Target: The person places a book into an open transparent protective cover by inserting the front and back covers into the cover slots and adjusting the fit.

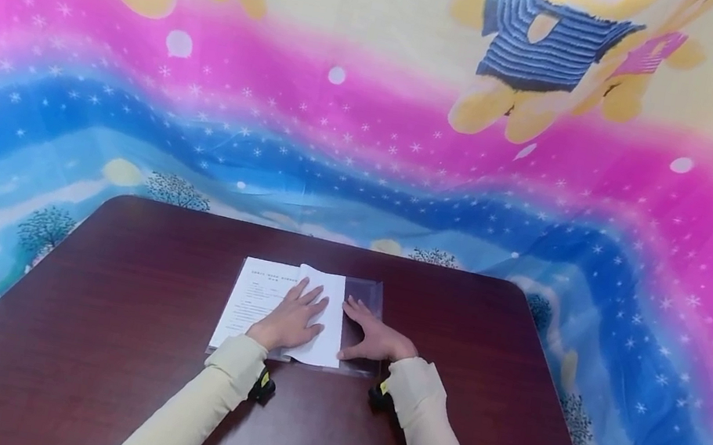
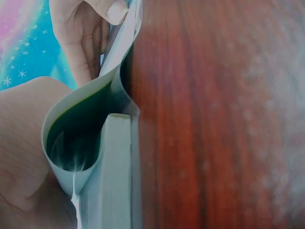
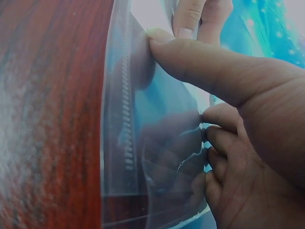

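A clear plastic sleeve (image 1: 368,290) lies on the table, with a printed white sheet (image 1: 240,313) over its left part. Beside the print, a blank white sheet (image 1: 332,290) bulges up and curls over. In the left wrist view this curled sheet (image 2: 56,167) forms a loop beside a thick pad-like edge (image 2: 116,167). My left hand (image 1: 291,318) rests on the white sheets with its fingers spread. My right hand (image 1: 379,336) touches the clear plastic, thumb and fingers apart. In the right wrist view, its thumb (image 3: 190,57) lies at the white sheet's edge.
The dark red-brown wooden table (image 1: 93,335) extends around the sleeve on all sides. Behind it and along its sides hangs a colourful cloth (image 1: 373,130) printed with bears and snowflakes. A black wrist camera (image 1: 261,387) sits under the left cuff, another (image 1: 379,395) by the right.
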The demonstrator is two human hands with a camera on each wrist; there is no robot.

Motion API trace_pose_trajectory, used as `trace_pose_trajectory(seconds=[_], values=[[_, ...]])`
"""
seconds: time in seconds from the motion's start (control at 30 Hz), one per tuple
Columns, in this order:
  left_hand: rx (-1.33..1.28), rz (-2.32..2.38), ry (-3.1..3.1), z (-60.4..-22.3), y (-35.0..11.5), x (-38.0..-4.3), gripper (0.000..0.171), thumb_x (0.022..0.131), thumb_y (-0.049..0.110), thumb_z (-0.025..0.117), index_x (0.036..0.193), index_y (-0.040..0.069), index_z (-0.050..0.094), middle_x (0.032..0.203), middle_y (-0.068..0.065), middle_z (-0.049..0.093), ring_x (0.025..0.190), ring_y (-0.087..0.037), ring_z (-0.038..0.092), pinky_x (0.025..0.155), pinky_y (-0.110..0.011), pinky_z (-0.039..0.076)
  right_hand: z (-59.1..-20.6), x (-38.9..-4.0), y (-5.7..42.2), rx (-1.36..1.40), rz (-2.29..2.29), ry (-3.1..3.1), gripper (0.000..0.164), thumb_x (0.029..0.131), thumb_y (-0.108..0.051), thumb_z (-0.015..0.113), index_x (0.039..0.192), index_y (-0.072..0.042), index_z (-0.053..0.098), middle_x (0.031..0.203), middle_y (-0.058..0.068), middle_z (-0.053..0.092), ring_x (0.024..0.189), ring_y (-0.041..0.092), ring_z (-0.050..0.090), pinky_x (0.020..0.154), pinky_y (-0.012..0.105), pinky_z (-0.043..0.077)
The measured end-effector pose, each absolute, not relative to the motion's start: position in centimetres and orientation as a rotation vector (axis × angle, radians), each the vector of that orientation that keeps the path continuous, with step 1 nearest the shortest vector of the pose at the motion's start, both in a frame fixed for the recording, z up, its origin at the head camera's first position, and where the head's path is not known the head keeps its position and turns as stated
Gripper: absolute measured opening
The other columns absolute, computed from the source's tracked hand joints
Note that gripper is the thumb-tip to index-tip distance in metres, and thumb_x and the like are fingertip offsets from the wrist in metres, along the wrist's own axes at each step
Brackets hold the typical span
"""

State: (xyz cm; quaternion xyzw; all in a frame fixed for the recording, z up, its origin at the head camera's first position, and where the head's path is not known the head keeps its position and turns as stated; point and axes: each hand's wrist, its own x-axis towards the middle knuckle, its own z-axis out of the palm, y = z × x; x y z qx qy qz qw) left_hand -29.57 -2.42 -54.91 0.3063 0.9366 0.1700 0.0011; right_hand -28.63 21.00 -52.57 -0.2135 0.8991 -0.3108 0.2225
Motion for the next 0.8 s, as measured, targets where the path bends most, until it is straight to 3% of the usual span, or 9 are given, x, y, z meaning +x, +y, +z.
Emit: trace_pose_trajectory(seconds=[0.8], values=[[0.951,0.510,2.949,-54.7,-1.3,-29.2,0.056,0.101,0.029,0.055,0.148,-0.002,0.050,0.159,-0.024,0.038,0.153,-0.048,0.017,0.122,-0.063,0.020,-52.6,-28.7,21.2,-0.612,-0.868,2.475,0.098,0.088,-0.029,0.080,0.164,-0.012,0.021,0.172,0.007,0.006,0.158,0.031,-0.001,0.123,0.059,0.020]])
